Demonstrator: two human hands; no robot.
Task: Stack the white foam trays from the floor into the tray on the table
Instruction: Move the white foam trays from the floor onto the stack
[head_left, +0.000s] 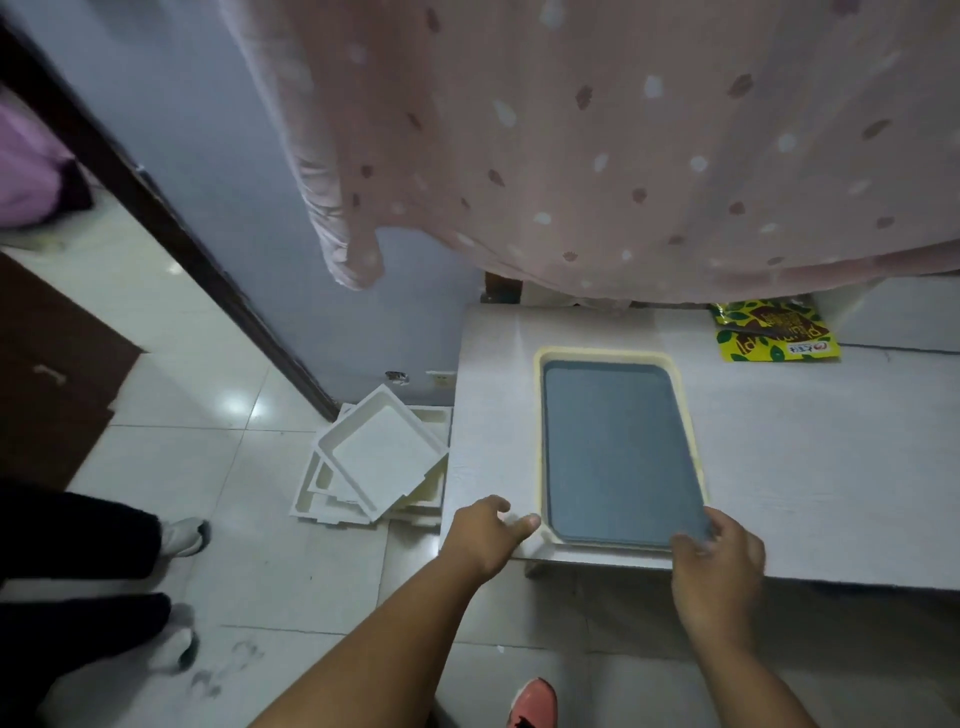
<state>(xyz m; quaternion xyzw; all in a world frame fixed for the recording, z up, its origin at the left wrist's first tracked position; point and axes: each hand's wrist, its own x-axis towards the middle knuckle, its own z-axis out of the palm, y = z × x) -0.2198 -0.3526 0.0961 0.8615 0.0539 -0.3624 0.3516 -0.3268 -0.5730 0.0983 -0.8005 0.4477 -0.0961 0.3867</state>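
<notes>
A cream-rimmed tray (540, 431) with a grey-blue floor lies on the white table (805, 467), its near end at the table's front edge. My right hand (719, 551) grips the tray's near right corner, thumb over the rim. My left hand (491, 530) is at the near left corner, fingers apart, thumb tip touching the rim. A loose pile of white foam trays (384, 454) lies on the tiled floor just left of the table, the top one tilted and open side up.
A pink spotted cloth (623, 145) hangs over the table's far side. A yellow-green snack packet (774, 332) lies at the table's back right. Another person's dark trouser legs and white shoes (184, 538) stand at the left. A dark door frame (171, 228) runs diagonally.
</notes>
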